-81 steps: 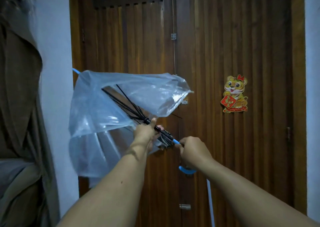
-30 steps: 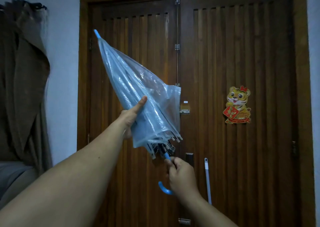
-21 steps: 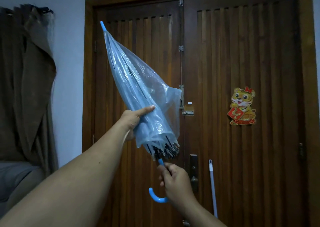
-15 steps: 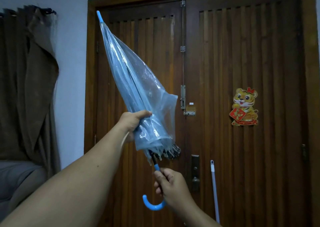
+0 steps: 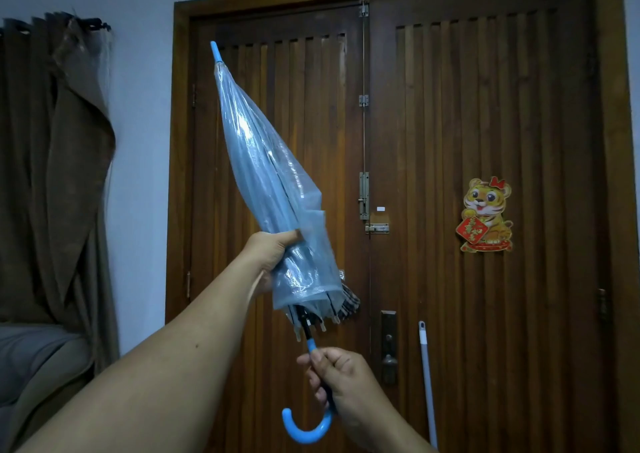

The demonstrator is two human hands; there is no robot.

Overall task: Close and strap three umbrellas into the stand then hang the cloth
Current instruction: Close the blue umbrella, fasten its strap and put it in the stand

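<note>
A clear plastic umbrella [image 5: 263, 175] with a blue tip and a blue hooked handle is folded and held up in front of me, tip pointing up and to the left. My left hand [image 5: 273, 250] is wrapped around the lower part of the gathered canopy. My right hand [image 5: 341, 380] grips the blue handle just above the hook. The rib ends stick out loose below the canopy edge. No strap, stand or cloth for hanging shows in this view.
A brown double wooden door [image 5: 450, 175] with bolts and a tiger sticker [image 5: 486, 215] fills the background. A pale stick [image 5: 426, 376] leans on the door at lower right. Brown curtains [image 5: 52, 175] hang at the left above a grey sofa [image 5: 31, 352].
The canopy has gone from half open to folded. My left hand has closed around the gathered plastic, and the umbrella has swung more upright with the handle lower.
</note>
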